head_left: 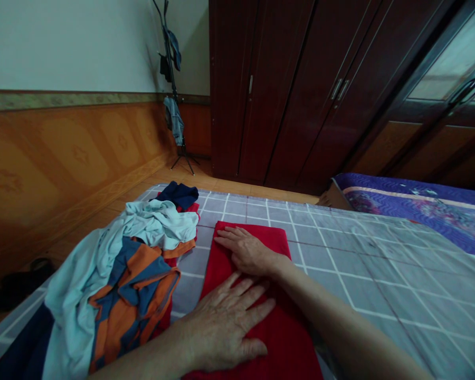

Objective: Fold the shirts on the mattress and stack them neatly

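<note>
Red cloth point(291, 343) running lengthwise away from the person across the checked bedsheet point(364, 274), and here's the right hand point(247, 252) flat on its far end, left hand point(221, 322) spread nearer, 2 palms down, nothing gripped!

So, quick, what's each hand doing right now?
Left hand: open, lying flat on the red cloth, holding nothing.
Right hand: open, also flat on the red cloth, holding nothing.

left hand point(221, 322): bare, the knuckles and veins are well visible | right hand point(247, 252): bare, short fingernails | left forearm point(138, 359), right forearm point(340, 322): both bare until picture edge
</note>
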The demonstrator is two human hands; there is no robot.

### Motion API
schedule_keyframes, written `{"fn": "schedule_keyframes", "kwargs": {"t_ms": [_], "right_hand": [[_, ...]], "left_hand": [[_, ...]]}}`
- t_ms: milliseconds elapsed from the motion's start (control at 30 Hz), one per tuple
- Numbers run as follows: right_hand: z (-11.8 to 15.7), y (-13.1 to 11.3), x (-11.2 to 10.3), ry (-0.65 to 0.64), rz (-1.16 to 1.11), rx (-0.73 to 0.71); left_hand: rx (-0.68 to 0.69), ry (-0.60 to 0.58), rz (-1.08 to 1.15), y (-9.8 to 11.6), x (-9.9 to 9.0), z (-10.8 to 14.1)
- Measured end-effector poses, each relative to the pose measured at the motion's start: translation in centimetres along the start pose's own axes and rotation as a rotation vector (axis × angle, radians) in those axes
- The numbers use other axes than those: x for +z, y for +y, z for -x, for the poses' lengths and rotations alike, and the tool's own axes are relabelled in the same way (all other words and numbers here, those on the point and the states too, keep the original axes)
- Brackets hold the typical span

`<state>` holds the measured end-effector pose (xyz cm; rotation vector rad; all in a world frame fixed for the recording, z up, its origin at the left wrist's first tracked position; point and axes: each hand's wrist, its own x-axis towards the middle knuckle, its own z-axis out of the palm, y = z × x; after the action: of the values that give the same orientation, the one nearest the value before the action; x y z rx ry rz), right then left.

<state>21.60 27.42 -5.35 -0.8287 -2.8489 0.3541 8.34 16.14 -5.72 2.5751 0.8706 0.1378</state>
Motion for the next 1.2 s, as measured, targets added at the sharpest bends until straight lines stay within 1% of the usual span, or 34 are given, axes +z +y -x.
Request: {"fn": "schedule_keyframes", "kwargs": {"t_ms": [67, 167, 233, 300, 367, 400, 500, 600, 633, 700, 767, 800, 867, 933, 967, 1033, 1067, 1133, 1200], "right_hand": [[0.2, 0.7, -0.9, 0.049, -0.051, 0.042], [0.8, 1.5, -3.0, 0.128, -0.079, 0.124], [1.2, 1.7, -4.2, 0.110, -0.105, 0.141], [1.5, 1.6, -4.7, 0.019, -0.141, 0.115], [1.5, 1.2, -4.3, -0.051, -0.133, 0.087], [1.4, 1.1, -3.9, -0.053, -0.112, 0.086], [1.0, 1.0, -2.7, 0.037, -0.063, 0.105], [0.8, 1.5, -2.4, 0.108, -0.103, 0.087], [0.8, 1.6, -2.4, 0.125, -0.114, 0.090], [0.8, 1.8, -2.3, 0.133, -0.114, 0.097], [0.8, 2.1, -1.7, 0.106, -0.071, 0.079], [0.8, 2.5, -1.4, 0.093, -0.025, 0.088], [0.9, 3.6, -0.6, 0.099, 0.090, 0.184], [1.2, 5.1, -0.4, 0.143, 0.181, 0.342], [1.4, 5.7, -0.6, 0.166, 0.206, 0.410], [2.0, 6.3, -1.2, 0.206, 0.222, 0.492], [2.2, 6.1, -1.6, 0.225, 0.222, 0.516], [2.8, 4.9, -2.0, 0.254, 0.199, 0.520], [3.5, 3.2, -1.7, 0.250, 0.152, 0.457]], "left_hand": [[0.006, 0.009, -0.015, 0.0, 0.0, 0.0], [0.030, 0.014, -0.024, -0.1, -0.1, 0.0], [0.037, 0.013, -0.021, -0.1, -0.2, 0.0], [0.032, 0.012, -0.015, -0.1, -0.1, 0.0], [0.024, 0.012, -0.013, -0.1, 0.0, 0.0], [0.023, 0.013, -0.015, -0.1, 0.1, 0.0], [0.022, 0.018, -0.023, -0.1, 0.1, -0.1], [0.023, 0.030, -0.019, -0.1, -0.3, -0.2], [0.000, 0.051, -0.019, -0.1, -0.5, -0.3], [-0.101, 0.116, -0.030, -0.2, -0.7, -0.4], [-0.199, 0.158, -0.055, -0.3, -0.7, -0.5], [-0.225, 0.157, -0.069, -0.4, -0.6, -0.6], [-0.233, 0.115, -0.088, -0.4, -0.4, -0.6], [-0.237, 0.070, -0.094, -0.3, -0.4, -0.5], [-0.246, 0.051, -0.094, -0.3, -0.5, -0.5], [-0.261, 0.019, -0.092, -0.1, -0.7, -0.5], [-0.267, 0.012, -0.095, -0.1, -0.7, -0.5], [-0.266, 0.017, -0.104, -0.1, -0.6, -0.5], [-0.256, 0.050, -0.125, -0.3, -0.2, -0.5]]}}
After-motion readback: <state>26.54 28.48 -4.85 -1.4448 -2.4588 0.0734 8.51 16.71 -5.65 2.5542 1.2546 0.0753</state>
